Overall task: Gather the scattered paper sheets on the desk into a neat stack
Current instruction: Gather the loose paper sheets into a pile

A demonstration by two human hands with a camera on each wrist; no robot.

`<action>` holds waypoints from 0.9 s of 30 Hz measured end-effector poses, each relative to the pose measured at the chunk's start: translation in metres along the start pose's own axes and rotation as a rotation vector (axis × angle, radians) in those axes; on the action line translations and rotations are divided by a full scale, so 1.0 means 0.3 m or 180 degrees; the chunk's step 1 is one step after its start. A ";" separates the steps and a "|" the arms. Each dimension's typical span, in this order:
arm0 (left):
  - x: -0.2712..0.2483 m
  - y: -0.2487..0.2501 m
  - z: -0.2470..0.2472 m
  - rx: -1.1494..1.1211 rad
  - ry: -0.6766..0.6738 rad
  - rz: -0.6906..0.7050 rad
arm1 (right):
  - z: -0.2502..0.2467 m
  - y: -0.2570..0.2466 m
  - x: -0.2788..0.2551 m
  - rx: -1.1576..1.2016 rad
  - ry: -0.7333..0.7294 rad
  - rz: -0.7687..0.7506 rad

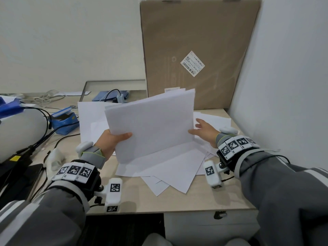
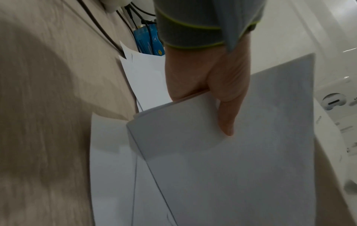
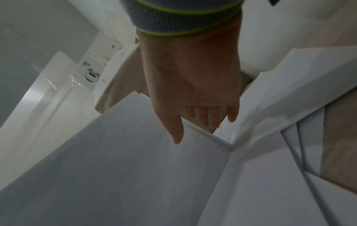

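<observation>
A stack of white paper sheets [image 1: 150,125] is held tilted up above the desk [image 1: 177,201]. My left hand [image 1: 115,140] grips its lower left corner, thumb [image 2: 226,119] on the front face and fingers hidden behind. My right hand [image 1: 198,128] rests against the stack's right edge, thumb on the front and straight fingers [image 3: 210,117] behind it. Several loose sheets [image 1: 170,167] lie fanned out on the desk under the stack. More sheets lie at the back left [image 1: 88,114] and at the right [image 1: 216,119].
A tall cardboard box [image 1: 195,50] leans at the back, and a white wall [image 1: 284,86] closes the right side. A blue box [image 1: 65,121], black cables [image 1: 53,132] and a white rounded device [image 1: 17,130] crowd the left. The desk's front edge [image 1: 159,209] is near.
</observation>
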State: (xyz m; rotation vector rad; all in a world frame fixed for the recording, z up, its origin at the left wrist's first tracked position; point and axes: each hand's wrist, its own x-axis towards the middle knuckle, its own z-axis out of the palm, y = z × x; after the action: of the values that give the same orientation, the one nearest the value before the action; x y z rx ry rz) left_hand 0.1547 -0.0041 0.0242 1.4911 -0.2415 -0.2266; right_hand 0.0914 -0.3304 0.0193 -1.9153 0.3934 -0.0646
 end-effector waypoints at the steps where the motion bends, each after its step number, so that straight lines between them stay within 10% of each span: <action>1: 0.004 0.006 -0.004 -0.0028 -0.0027 0.0033 | -0.001 -0.006 0.004 0.0084 0.0076 -0.0066; 11: 0.003 0.041 -0.015 -0.0200 -0.0437 0.0021 | -0.003 -0.094 -0.045 0.0979 -0.0501 -0.0674; 27: -0.043 0.009 0.023 -0.0007 -0.0171 -0.0279 | 0.052 -0.045 -0.156 0.0843 -0.0165 0.0062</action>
State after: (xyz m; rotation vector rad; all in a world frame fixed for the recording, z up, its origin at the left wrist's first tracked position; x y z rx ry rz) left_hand 0.1402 -0.0068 0.0272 1.4962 -0.2190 -0.3374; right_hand 0.0540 -0.2979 0.0324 -1.6484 0.3503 -0.0513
